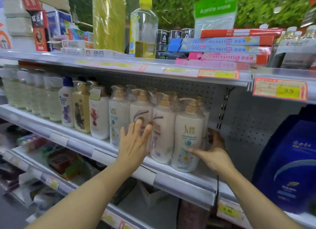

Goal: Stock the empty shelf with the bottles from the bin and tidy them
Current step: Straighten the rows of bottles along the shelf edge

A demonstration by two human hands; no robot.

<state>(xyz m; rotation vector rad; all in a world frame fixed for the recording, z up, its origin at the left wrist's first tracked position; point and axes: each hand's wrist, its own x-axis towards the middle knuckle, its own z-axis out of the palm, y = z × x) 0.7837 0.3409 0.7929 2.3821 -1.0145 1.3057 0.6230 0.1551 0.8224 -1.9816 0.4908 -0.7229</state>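
Several cream pump bottles with gold caps, wrapped in clear film, stand in a row on the middle shelf. My left hand lies flat with straight fingers against the front of one purple-labelled bottle. My right hand wraps around the right side of the rightmost blue-labelled bottle, thumb on its front, fingers behind it. Another purple-labelled bottle stands between the two. The bin is out of view.
Further left on the same shelf stand other lotion bottles and clear bottles. The top shelf holds oil pastel boxes and a yellow-capped oil bottle. A big blue jug sits at right, beyond the pegboard gap.
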